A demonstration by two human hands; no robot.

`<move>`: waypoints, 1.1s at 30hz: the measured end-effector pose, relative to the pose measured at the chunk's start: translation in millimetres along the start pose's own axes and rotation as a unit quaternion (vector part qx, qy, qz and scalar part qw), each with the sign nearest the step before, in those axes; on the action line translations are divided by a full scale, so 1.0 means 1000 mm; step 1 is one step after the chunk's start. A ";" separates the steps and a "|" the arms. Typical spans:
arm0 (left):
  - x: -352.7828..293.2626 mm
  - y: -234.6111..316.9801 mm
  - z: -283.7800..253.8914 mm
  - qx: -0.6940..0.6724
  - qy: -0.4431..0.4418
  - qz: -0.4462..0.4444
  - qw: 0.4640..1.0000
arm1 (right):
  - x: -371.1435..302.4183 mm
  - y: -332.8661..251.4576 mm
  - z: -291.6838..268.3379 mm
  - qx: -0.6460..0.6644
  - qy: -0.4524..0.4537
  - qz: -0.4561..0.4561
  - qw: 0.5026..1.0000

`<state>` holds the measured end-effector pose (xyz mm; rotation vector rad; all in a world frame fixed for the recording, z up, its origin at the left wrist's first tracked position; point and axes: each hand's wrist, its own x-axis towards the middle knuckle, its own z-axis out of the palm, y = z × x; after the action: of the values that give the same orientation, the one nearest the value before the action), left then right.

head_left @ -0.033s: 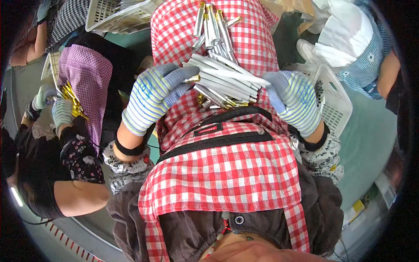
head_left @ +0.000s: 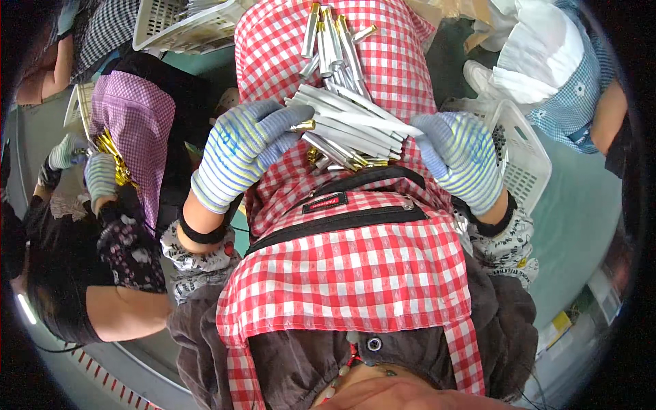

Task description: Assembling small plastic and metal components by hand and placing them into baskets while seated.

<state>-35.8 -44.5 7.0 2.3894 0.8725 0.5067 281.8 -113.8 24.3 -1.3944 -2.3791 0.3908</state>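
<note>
A person looks down at their own lap, covered by a red-and-white checked apron (head_left: 342,266). Both hands wear striped knitted gloves. The left hand (head_left: 236,150) is curled, its thumb and fingers pinching a short gold-ended piece (head_left: 303,126) at the left side of the lap. The right hand (head_left: 468,157), at the right side, has its fingers drawn together by the pointed tip of a pale, tapered stick (head_left: 372,122); I cannot tell whether it pinches the tip or only touches it. The stick slants across the gap between the hands, its other end beside the left fingers.

Beneath it, a pile of white sticks (head_left: 355,139) lies mid-lap, just beyond the apron's black-trimmed pocket (head_left: 335,227). Silver tubes with gold ends (head_left: 333,44) lie toward the apron's far edge, at the knees.

A white plastic basket (head_left: 526,188) stands beyond the right hand; another basket (head_left: 198,31) is at the far left. Nearby on the left, a co-worker's gloved hands (head_left: 100,178) are at shiny gold pieces (head_left: 121,164) against a purple checked apron (head_left: 133,102).
</note>
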 end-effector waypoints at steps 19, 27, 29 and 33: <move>0.012 0.014 0.004 0.151 -0.025 0.153 0.976 | -0.008 -0.006 0.006 0.186 -0.093 0.075 0.975; 0.021 0.033 0.006 0.163 -0.047 0.164 0.972 | -0.014 -0.004 0.008 0.326 -0.168 0.137 0.920; 0.021 0.033 0.009 0.108 -0.071 0.151 0.980 | -0.018 -0.008 0.008 0.199 -0.145 0.087 0.965; 0.033 0.044 0.013 0.039 -0.132 0.108 0.984 | -0.031 0.001 0.012 0.066 -0.048 -0.014 0.997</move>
<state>15.0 -54.8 28.6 2.5644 0.5281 0.2289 291.1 -140.9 8.3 -1.3092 -2.3976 0.6082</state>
